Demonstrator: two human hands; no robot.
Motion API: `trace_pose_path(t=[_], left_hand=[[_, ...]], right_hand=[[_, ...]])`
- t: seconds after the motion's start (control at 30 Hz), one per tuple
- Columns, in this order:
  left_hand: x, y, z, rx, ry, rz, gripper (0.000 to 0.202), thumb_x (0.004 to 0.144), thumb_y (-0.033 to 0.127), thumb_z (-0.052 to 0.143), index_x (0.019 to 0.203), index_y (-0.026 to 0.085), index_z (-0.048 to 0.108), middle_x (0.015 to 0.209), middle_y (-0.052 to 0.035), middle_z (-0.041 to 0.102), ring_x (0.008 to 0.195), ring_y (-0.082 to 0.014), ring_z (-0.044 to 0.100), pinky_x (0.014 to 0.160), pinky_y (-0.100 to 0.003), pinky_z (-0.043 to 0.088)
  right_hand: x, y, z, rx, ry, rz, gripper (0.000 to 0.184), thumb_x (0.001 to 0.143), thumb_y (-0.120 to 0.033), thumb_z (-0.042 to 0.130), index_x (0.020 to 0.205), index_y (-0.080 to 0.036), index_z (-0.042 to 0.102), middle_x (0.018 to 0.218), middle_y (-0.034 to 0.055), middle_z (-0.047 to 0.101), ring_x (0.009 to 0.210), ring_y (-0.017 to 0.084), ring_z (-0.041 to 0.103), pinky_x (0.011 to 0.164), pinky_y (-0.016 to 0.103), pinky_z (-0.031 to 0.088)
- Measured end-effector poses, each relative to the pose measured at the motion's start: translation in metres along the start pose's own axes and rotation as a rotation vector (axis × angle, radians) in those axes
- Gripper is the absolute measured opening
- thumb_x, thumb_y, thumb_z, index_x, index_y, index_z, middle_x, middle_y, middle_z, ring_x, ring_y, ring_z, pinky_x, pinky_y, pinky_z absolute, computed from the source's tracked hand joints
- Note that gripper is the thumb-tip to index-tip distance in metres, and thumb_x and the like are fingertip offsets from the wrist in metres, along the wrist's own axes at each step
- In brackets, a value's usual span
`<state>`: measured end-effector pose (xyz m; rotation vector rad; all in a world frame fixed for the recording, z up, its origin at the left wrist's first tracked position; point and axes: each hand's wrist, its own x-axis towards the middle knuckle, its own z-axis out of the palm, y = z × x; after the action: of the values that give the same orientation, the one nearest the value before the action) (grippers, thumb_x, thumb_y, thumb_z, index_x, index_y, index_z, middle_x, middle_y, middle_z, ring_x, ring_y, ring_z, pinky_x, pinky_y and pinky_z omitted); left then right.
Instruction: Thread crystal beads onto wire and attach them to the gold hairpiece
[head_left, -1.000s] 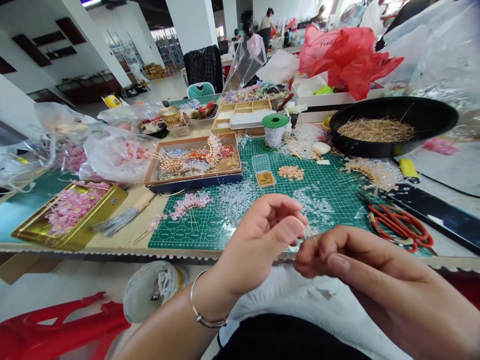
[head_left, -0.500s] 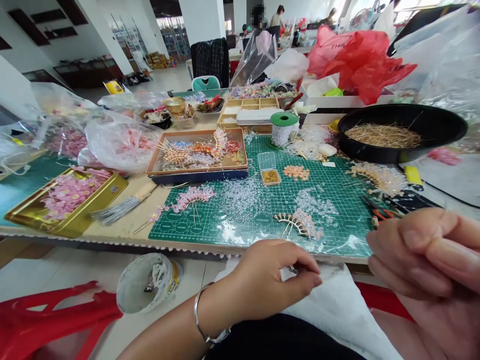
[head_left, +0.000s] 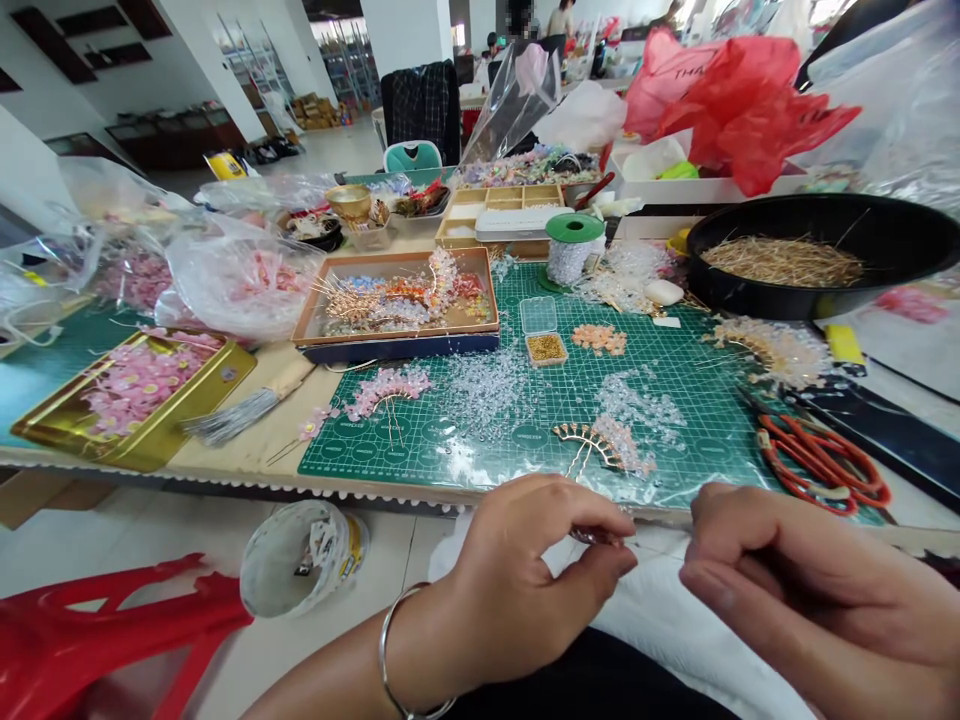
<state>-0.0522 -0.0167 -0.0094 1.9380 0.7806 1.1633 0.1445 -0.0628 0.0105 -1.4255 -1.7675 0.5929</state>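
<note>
My left hand pinches a small glinting metal piece between thumb and fingertips, just off the table's front edge above my lap. My right hand is curled a short way to its right, and its fingertips hide whatever may lie between them. Beyond both hands, a gold comb-shaped hairpin with clear and pink beads lies on a green cutting mat. Loose clear beads are scattered around it. A white cloth covers my lap beneath my hands.
Red-handled scissors lie at the mat's right edge. Behind stand a wooden tray of beaded pieces, a black pan of thin gold pins and a gold tin of pink flowers. A white tub and red stool are on the floor.
My hands have come apart since the earliest frame, and my left hand is lower, nearer my lap. My right hand has moved down and left from its raised position, uncovering the scissors.
</note>
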Motion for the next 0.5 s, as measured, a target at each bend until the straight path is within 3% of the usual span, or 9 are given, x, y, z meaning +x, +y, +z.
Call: trace_pose_path(t=[0.07, 0.17, 0.5], left_hand=[[-0.0003, 0.0002, 0.0014, -0.039, 0.012, -0.019, 0.009, 0.084, 0.016, 0.071, 0.091, 0.018, 0.066, 0.08, -0.0021, 0.074, 0.07, -0.0128, 0.068, 0.07, -0.024, 0.055], [-0.001, -0.0003, 0.0039, -0.122, 0.017, -0.054, 0.011, 0.083, 0.013, 0.071, 0.09, 0.016, 0.064, 0.078, -0.0025, 0.073, 0.068, -0.0108, 0.067, 0.065, -0.02, 0.055], [-0.0008, 0.0009, 0.0077, -0.241, -0.036, -0.127, 0.012, 0.082, 0.011, 0.072, 0.089, 0.016, 0.064, 0.08, -0.0042, 0.072, 0.069, -0.0117, 0.067, 0.063, -0.02, 0.055]], right_hand=[[-0.0018, 0.0014, 0.0031, 0.011, -0.068, -0.059, 0.014, 0.095, -0.028, 0.058, 0.082, -0.027, 0.054, 0.064, -0.0052, 0.053, 0.052, 0.012, 0.053, 0.045, 0.021, 0.046], [-0.0031, 0.0026, 0.006, -0.014, -0.047, -0.144, 0.013, 0.093, -0.019, 0.057, 0.084, -0.026, 0.051, 0.068, -0.005, 0.053, 0.055, 0.011, 0.054, 0.048, 0.022, 0.045], [-0.0042, 0.0044, 0.0067, -0.077, -0.022, -0.321, 0.017, 0.088, -0.007, 0.054, 0.085, -0.023, 0.049, 0.066, -0.0042, 0.051, 0.055, 0.011, 0.051, 0.049, 0.024, 0.041]])
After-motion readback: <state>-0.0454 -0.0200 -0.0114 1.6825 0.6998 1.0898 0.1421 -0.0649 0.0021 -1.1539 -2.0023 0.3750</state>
